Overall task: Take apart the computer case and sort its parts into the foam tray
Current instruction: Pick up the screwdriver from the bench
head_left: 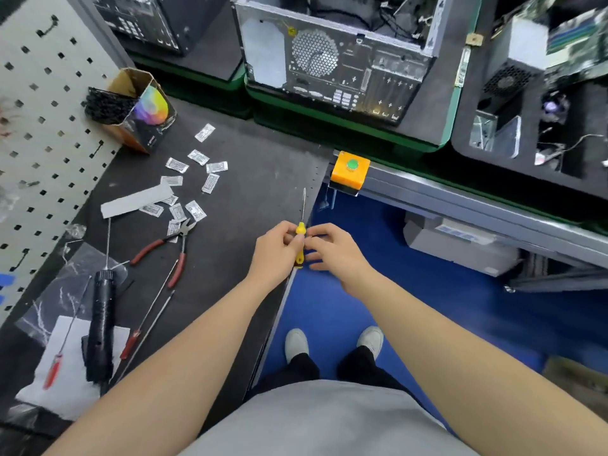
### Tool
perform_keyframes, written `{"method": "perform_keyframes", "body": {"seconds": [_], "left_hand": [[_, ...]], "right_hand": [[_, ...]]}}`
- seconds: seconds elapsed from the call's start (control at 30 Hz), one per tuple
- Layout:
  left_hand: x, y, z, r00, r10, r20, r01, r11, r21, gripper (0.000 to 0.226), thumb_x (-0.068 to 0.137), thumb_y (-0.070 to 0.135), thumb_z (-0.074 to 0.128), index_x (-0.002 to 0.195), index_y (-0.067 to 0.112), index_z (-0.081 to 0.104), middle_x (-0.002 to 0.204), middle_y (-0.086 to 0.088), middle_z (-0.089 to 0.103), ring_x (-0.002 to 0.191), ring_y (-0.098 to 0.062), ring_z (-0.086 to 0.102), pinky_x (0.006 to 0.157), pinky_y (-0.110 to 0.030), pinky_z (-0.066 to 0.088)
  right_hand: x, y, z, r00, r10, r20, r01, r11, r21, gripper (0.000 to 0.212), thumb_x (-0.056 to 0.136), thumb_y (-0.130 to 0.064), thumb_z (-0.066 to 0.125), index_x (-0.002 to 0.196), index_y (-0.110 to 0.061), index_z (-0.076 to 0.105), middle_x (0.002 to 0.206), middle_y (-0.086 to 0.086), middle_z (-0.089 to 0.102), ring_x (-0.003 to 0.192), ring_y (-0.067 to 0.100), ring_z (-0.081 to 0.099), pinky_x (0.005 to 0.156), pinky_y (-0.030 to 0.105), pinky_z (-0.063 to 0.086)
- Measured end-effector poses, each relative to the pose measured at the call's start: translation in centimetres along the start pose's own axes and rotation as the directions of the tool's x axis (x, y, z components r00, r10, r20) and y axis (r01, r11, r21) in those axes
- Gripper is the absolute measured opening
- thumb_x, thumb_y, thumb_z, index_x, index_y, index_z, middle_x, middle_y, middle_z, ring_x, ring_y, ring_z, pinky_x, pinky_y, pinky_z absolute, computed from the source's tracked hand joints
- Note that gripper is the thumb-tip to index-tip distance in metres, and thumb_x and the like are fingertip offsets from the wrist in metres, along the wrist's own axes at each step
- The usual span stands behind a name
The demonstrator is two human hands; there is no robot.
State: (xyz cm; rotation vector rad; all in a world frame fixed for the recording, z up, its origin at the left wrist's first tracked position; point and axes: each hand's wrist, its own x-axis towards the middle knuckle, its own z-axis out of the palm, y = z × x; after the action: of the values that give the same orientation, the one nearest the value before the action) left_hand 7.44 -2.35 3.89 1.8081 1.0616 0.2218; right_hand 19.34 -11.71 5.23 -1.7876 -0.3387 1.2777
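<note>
Along the far left of the surface [250, 166] stands a pegboard [42, 126], and near the surface's back left corner a cardboard box [141, 110] lies tilted with black pieces spilling from its mouth. Just in front of it, small white packets [197, 179] lie scattered toward the middle of the surface. Toward the front left edge you have a black power screwdriver [102, 327] lying on a white sheet, red-handled screwdrivers [131, 343] beside it, and red-handled pliers [171, 248] a little farther in.

At the surface's right edge, your left hand [276, 251] closes its grip around the handle of a yellow screwdriver [300, 245], whose thin shaft points away from you over the surface. Your right hand [332, 248] sits just beside the handle with fingers curled toward it; whether they touch it or pinch something small, I cannot tell.

Beyond the back edge, the computer case [329, 57] stands on a green-edged pallet with its rear panel facing you and its top side open, cables showing inside. An orange box with a green button [350, 171] is fixed to the rail near the surface's back right corner. At the far right, the foam tray [467, 103] holds a power supply [513, 64] and other parts in its compartments.
</note>
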Motion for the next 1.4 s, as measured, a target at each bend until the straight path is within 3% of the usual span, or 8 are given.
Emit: {"method": "perform_keyframes", "body": {"seconds": [0.1, 0.33, 0.63, 0.83, 1.0, 1.1, 1.23, 1.4], "left_hand": [[1.2, 3.5, 2.7, 0.995, 0.040, 0.091, -0.037, 0.999, -0.029, 0.012, 0.101, 0.034, 0.057, 0.106, 0.028, 0.066, 0.079, 0.006, 0.072, 0.071, -0.002, 0.069, 0.057, -0.013, 0.053], [1.9, 11.0, 12.5, 0.958, 0.138, 0.253, -0.125, 0.990, -0.064, 0.012, 0.099, 0.030, 0.062, 0.109, 0.028, 0.069, 0.085, 0.006, 0.072, 0.080, -0.011, 0.072, 0.068, -0.031, 0.063], [-0.4, 23.2, 29.5, 0.872, 0.234, 0.430, -0.231, 0.971, -0.062, 0.011, 0.097, 0.036, 0.062, 0.098, 0.036, 0.073, 0.080, 0.015, 0.074, 0.073, -0.002, 0.071, 0.054, -0.013, 0.054], [-2.1, 29.2, 38.4, 0.846, 0.253, 0.468, -0.260, 0.964, -0.052, 0.009, 0.094, 0.040, 0.063, 0.102, 0.037, 0.067, 0.089, 0.012, 0.071, 0.076, -0.002, 0.068, 0.050, -0.012, 0.050], [-1.5, 32.9, 43.4, 0.816, 0.291, 0.499, -0.308, 0.950, -0.049, 0.009, 0.095, 0.035, 0.064, 0.102, 0.030, 0.067, 0.087, 0.010, 0.069, 0.071, 0.011, 0.062, 0.044, -0.008, 0.043], [0.2, 35.0, 45.8, 0.806, 0.310, 0.504, -0.351, 0.936, -0.016, 0.009, 0.093, 0.036, 0.064, 0.100, 0.032, 0.068, 0.085, 0.011, 0.071, 0.075, 0.004, 0.065, 0.053, -0.014, 0.047], [3.8, 38.0, 49.4, 0.803, 0.282, 0.525, -0.322, 0.947, -0.016, 0.008, 0.090, 0.032, 0.067, 0.097, 0.030, 0.071, 0.078, 0.006, 0.074, 0.077, -0.012, 0.072, 0.073, -0.038, 0.062], [8.3, 41.9, 53.3, 0.796, 0.265, 0.544, -0.316, 0.949, 0.000, 0.007, 0.089, 0.030, 0.066, 0.094, 0.028, 0.069, 0.067, 0.005, 0.074, 0.063, -0.009, 0.072, 0.075, -0.040, 0.062]], "right_hand": [[-0.5, 0.3, -3.5, 0.994, -0.020, -0.108, 0.031, 0.995, 0.092, 0.017, 0.099, -0.020, 0.069, 0.116, -0.020, 0.065, 0.111, 0.015, 0.074, 0.098, 0.030, 0.076, 0.077, 0.036, 0.066], [-3.6, 2.5, -15.3, 0.964, -0.017, -0.265, 0.074, 0.976, 0.206, 0.019, 0.098, -0.016, 0.070, 0.116, -0.016, 0.066, 0.107, 0.014, 0.076, 0.093, 0.030, 0.078, 0.085, 0.048, 0.066], [-10.2, 7.2, -33.3, 0.880, 0.033, -0.474, 0.150, 0.927, 0.343, 0.016, 0.100, -0.016, 0.071, 0.115, -0.016, 0.066, 0.103, 0.013, 0.078, 0.086, 0.024, 0.080, 0.068, 0.033, 0.064], [-13.5, 9.5, -42.4, 0.813, 0.074, -0.577, 0.185, 0.907, 0.377, 0.016, 0.099, -0.016, 0.071, 0.114, -0.015, 0.066, 0.109, 0.015, 0.075, 0.093, 0.032, 0.079, 0.078, 0.046, 0.067], [-13.8, 10.1, -47.9, 0.781, 0.098, -0.617, 0.218, 0.883, 0.415, 0.013, 0.100, -0.013, 0.070, 0.112, -0.013, 0.067, 0.110, 0.013, 0.074, 0.091, 0.030, 0.079, 0.067, 0.037, 0.066], [-12.8, 9.9, -51.1, 0.753, 0.108, -0.649, 0.223, 0.886, 0.407, 0.011, 0.098, -0.013, 0.071, 0.109, -0.015, 0.069, 0.107, 0.010, 0.075, 0.086, 0.024, 0.079, 0.065, 0.038, 0.066], [-10.6, 9.0, -55.8, 0.743, 0.110, -0.660, 0.230, 0.884, 0.407, 0.012, 0.099, -0.013, 0.071, 0.111, -0.015, 0.069, 0.098, 0.007, 0.077, 0.079, 0.020, 0.080, 0.067, 0.039, 0.067], [-7.3, 7.0, -61.7, 0.743, 0.141, -0.654, 0.200, 0.886, 0.418, 0.014, 0.099, -0.012, 0.071, 0.112, -0.015, 0.068, 0.095, 0.007, 0.079, 0.076, 0.018, 0.079, 0.062, 0.030, 0.062]]}}
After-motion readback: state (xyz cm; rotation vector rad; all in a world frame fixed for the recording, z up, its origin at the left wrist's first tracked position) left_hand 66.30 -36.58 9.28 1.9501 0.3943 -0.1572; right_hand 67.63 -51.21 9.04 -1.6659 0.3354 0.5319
